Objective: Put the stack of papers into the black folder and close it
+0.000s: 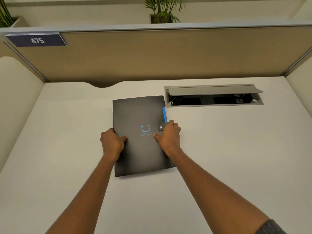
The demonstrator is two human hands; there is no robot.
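Observation:
The black folder [138, 114] lies flat and shut on the white desk, with a blue smile printed on its cover. A snap tab with a silver button [160, 127] wraps over its right edge, and a blue divider tab [164, 114] sticks out there. My left hand [112, 142] grips the folder's left edge, thumb on the cover. My right hand [168, 135] grips the right edge just beside the snap, thumb on the cover. No loose papers are in sight.
The white desk [219, 149] is walled by tan partitions on three sides. An open grey cable hatch [213, 96] sits in the desk just right of the folder's far corner. A sign reading 475 [37, 40] hangs at the top left.

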